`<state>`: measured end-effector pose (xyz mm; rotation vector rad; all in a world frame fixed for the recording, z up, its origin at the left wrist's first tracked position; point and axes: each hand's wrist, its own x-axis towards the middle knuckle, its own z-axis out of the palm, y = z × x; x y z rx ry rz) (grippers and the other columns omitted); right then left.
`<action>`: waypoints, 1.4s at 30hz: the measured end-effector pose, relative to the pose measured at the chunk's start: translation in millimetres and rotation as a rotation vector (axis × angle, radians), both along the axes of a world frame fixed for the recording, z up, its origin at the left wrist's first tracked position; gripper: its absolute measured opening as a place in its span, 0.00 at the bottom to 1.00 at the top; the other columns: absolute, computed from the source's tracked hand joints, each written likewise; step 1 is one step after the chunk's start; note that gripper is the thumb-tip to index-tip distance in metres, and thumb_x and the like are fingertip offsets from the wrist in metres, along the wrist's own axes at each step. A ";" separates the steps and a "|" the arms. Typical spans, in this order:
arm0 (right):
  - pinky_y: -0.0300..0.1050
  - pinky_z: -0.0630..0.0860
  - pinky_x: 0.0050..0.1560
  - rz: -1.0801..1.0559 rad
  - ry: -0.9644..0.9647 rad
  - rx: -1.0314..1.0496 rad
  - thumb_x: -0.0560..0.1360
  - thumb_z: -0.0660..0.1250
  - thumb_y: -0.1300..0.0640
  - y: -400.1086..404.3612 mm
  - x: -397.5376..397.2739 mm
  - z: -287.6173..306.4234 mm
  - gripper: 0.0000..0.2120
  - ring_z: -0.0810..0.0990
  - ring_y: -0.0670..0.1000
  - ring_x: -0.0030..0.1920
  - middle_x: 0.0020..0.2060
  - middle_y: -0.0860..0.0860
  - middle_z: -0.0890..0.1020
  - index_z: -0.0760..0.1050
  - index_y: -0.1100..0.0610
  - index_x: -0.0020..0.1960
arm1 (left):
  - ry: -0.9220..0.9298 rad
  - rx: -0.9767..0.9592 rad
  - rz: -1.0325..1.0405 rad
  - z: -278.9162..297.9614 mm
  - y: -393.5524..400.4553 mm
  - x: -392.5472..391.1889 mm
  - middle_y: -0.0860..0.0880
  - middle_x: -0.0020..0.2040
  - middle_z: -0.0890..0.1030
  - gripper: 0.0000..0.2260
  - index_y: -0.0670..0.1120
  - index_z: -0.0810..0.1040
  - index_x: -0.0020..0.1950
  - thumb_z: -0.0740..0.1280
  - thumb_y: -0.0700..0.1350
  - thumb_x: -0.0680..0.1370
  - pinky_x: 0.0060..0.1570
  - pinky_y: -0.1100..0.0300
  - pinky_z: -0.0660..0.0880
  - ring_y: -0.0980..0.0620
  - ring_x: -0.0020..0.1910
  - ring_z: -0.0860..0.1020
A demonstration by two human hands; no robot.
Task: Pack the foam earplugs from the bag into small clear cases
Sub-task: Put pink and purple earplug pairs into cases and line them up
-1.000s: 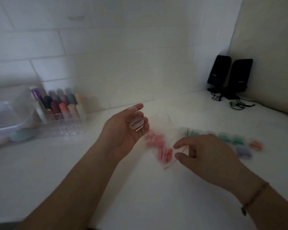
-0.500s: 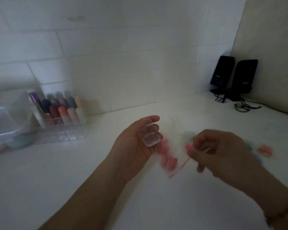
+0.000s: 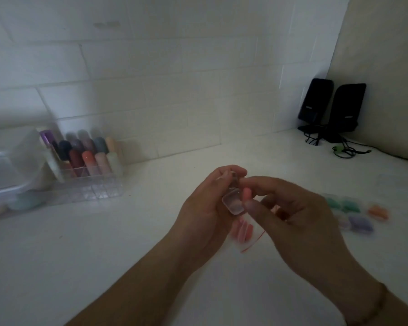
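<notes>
- Cradled open clear case (image 3: 232,203) in curled left hand (image 3: 205,208), above counter (image 3: 104,255).
- Pinched pink earplug (image 3: 247,193) in right hand (image 3: 290,215), just right of case.
- Best lowered end-first, case kept level.
- Left bag (image 3: 244,231) of pink plugs lying beneath, nearer.

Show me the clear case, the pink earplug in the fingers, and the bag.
case (image 3: 233,204): head view, its clear base.
earplug (image 3: 247,193): head view, its pink body.
bag (image 3: 244,231): head view, part holding pink earplugs.
</notes>
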<state>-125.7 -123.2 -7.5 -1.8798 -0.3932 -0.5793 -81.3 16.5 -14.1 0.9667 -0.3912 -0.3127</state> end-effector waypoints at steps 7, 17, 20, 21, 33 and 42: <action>0.23 0.57 0.33 -0.275 -0.124 -0.639 0.71 0.61 0.41 7.5 -1.6 -4.6 0.11 0.64 0.36 0.30 0.33 0.34 0.73 0.74 0.40 0.52 | 0.028 0.059 -0.014 -2.5 -2.7 -1.8 0.44 0.43 0.75 0.11 0.42 0.75 0.56 0.58 0.46 0.81 0.36 0.62 0.70 0.51 0.37 0.73; 0.32 0.70 0.37 -0.294 -0.244 -0.353 0.73 0.69 0.49 -4.7 -6.4 7.3 0.05 0.75 0.40 0.37 0.40 0.41 0.77 0.79 0.49 0.47 | 0.132 -0.043 0.035 -1.5 0.0 5.0 0.44 0.43 0.76 0.11 0.41 0.76 0.54 0.60 0.46 0.79 0.40 0.56 0.68 0.50 0.37 0.74; 0.37 0.68 0.30 -0.391 0.007 -0.324 0.70 0.68 0.51 -27.8 -4.0 12.2 0.08 0.74 0.45 0.30 0.25 0.45 0.76 0.77 0.48 0.32 | 0.181 -0.152 0.062 1.5 3.7 9.7 0.45 0.40 0.75 0.10 0.41 0.75 0.52 0.62 0.46 0.76 0.37 0.56 0.64 0.52 0.32 0.68; 0.38 0.69 0.30 -0.381 0.125 -0.426 0.68 0.68 0.50 -31.1 -2.1 10.0 0.08 0.74 0.44 0.28 0.24 0.43 0.76 0.76 0.47 0.30 | 0.186 -0.165 0.070 2.3 4.6 10.2 0.45 0.40 0.75 0.10 0.41 0.74 0.52 0.63 0.46 0.75 0.36 0.57 0.65 0.52 0.31 0.66; 0.39 0.64 0.40 -0.369 0.242 -0.840 0.77 0.55 0.37 -6.1 0.0 -27.0 0.13 0.74 0.42 0.53 0.47 0.39 0.80 0.72 0.37 0.57 | 0.206 -0.104 0.102 4.1 3.0 9.0 0.45 0.40 0.75 0.12 0.41 0.75 0.51 0.65 0.47 0.72 0.37 0.57 0.63 0.52 0.31 0.67; 0.31 0.65 0.34 -0.302 0.168 -0.589 0.67 0.72 0.43 -25.6 1.5 -11.4 0.12 0.74 0.39 0.35 0.33 0.42 0.76 0.70 0.45 0.35 | 0.212 -0.082 0.135 8.0 2.4 6.3 0.45 0.40 0.75 0.13 0.41 0.75 0.51 0.65 0.47 0.70 0.35 0.57 0.63 0.51 0.32 0.65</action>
